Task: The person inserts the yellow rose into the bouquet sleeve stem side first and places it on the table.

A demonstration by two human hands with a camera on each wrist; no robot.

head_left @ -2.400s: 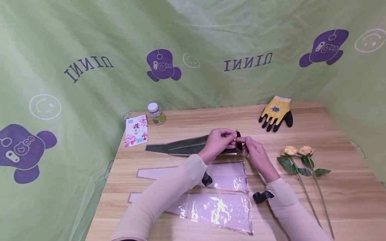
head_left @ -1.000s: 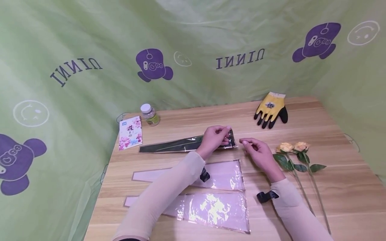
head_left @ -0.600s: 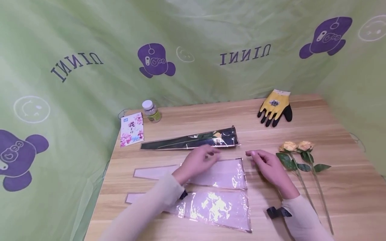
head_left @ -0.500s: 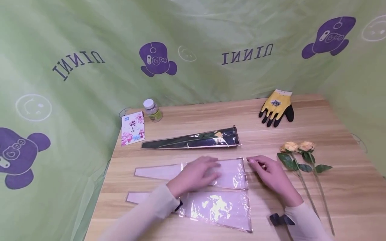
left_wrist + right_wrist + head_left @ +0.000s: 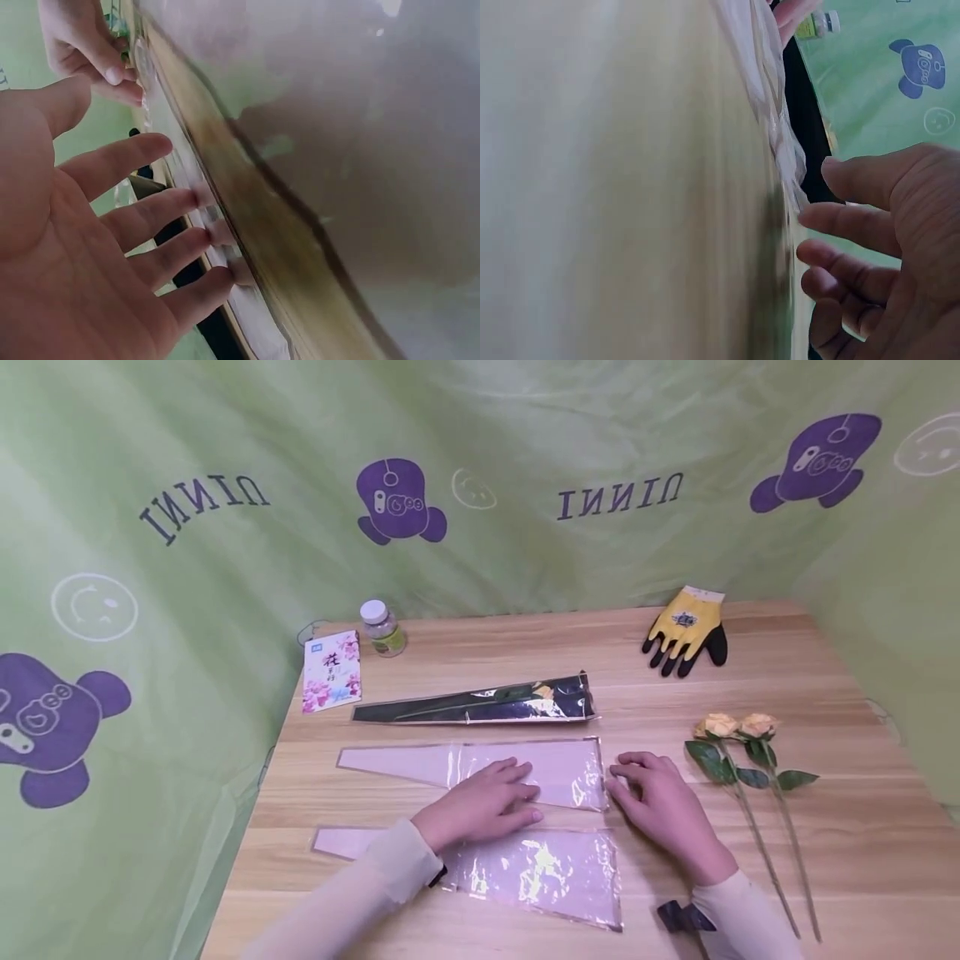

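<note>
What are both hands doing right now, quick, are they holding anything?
Left hand: open, spread on the middle pale-lilac, tapered plastic sleeve.
Right hand: open, loosely bent, holding nothing, beside that sleeve.

The person's sleeved left forearm point(image 5: 352, 893) slanted in from the bottom edge, left of centre. The left hand point(image 5: 487, 802) lay just below the middle of the head view, palm down, its fingers spread and pointing rightward. The sleeved right forearm point(image 5: 746, 910) slanted up from the lower right, the right hand point(image 5: 663, 802) angled toward upper left, fingers loosely bent, thumb apart from the forefinger. Both hands were well apart.
</note>
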